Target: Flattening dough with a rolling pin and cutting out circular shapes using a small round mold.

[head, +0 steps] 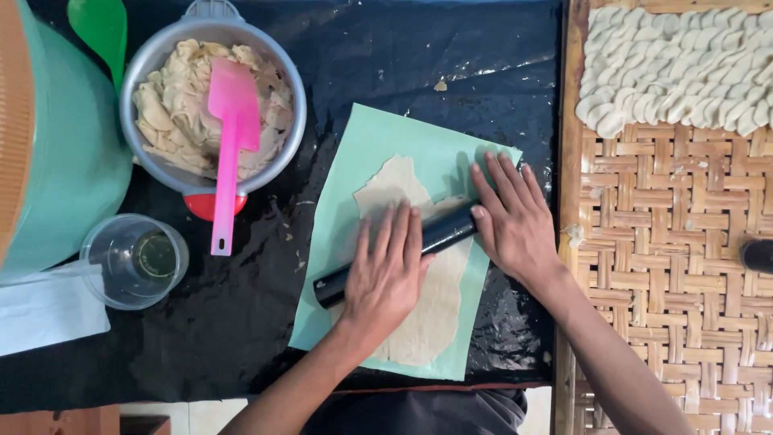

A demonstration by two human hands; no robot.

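A black rolling pin [441,234] lies slantwise across a thin sheet of pale dough [431,310] on a light green mat [378,145]. My left hand [386,270] lies flat on the pin's middle, fingers spread and pointing away from me. My right hand [515,217] presses flat on the pin's right end, fingers together. Neither hand wraps around the pin; both palms rest on top of it.
A grey bowl [133,89] of dough with a pink spatula [232,129] stands at the back left. A clear cup [133,259] and a teal container [72,161] sit to the left. A woven tray [668,242] on the right carries several small dough pieces [676,64].
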